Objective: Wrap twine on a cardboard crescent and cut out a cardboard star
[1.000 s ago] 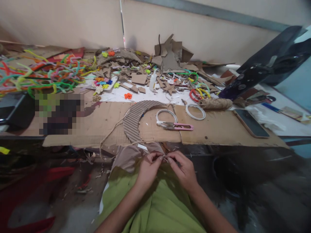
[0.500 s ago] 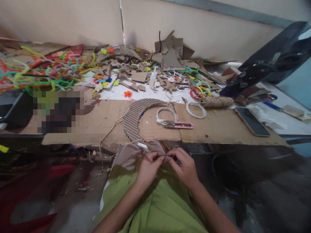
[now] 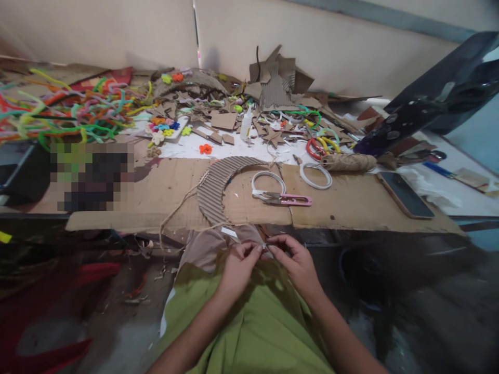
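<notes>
My left hand (image 3: 241, 259) and my right hand (image 3: 294, 262) meet above my lap, thumbs and forefingers pinched close together. Something small and pale sits between the fingertips, too tiny to name. Just beyond them, at the table edge, lies a crescent of corrugated cardboard (image 3: 212, 189), a length of twine (image 3: 177, 213) trailing from its left side. Pink-handled thread snips (image 3: 294, 200) rest to its right, their blades against a white ring (image 3: 268, 174). A white paper strip (image 3: 230, 232) lies near my left hand.
A second white ring (image 3: 315, 176), a twine roll (image 3: 349, 162) and a phone (image 3: 405, 195) lie at right. Behind are a glue bottle (image 3: 246, 124), cardboard scraps (image 3: 224, 120) and an orange flower (image 3: 205, 149). Coloured pipe cleaners (image 3: 70, 111) heap at left, near a black box (image 3: 23, 171).
My right hand's fingertips have drawn slightly apart from the left's, and a small pale bit shows between them. Things on the table stay put; the view has shifted very slightly.
</notes>
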A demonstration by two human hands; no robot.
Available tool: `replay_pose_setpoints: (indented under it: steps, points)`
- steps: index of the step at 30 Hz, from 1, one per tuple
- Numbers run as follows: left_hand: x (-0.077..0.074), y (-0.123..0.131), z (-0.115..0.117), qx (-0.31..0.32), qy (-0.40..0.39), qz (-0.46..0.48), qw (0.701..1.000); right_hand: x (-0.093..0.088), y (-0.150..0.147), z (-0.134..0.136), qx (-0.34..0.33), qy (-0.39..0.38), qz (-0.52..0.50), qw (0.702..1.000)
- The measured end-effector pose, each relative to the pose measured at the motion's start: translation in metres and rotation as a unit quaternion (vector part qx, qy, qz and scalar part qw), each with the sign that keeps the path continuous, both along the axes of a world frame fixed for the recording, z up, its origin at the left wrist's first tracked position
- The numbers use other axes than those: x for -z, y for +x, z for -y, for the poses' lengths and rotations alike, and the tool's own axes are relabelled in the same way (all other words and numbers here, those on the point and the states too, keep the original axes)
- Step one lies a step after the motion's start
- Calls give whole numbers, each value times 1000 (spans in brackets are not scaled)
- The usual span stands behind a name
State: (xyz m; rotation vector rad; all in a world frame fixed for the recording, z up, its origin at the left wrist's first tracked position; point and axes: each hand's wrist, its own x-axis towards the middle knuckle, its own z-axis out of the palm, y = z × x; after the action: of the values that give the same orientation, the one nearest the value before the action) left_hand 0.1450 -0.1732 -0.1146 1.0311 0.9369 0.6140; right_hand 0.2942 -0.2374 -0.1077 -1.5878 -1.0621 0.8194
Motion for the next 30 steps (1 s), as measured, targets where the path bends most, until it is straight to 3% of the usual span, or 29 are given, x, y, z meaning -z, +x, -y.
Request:
replay_pose_setpoints:
  steps: [10, 14, 21, 30]
  points:
    - [1, -3, 1, 30, 17, 5, 999, 8, 0, 1, -12, 30, 68, 997]
    - [-3, -4, 1, 35, 29, 13, 999, 15, 2, 1, 8, 24, 39, 999]
    - [5, -1, 2, -58, 38, -23, 997, 23, 3, 3, 58, 23, 38, 997]
    - [3, 5, 5, -81, 73, -54, 993, 16, -11, 5, 56, 51, 117, 990]
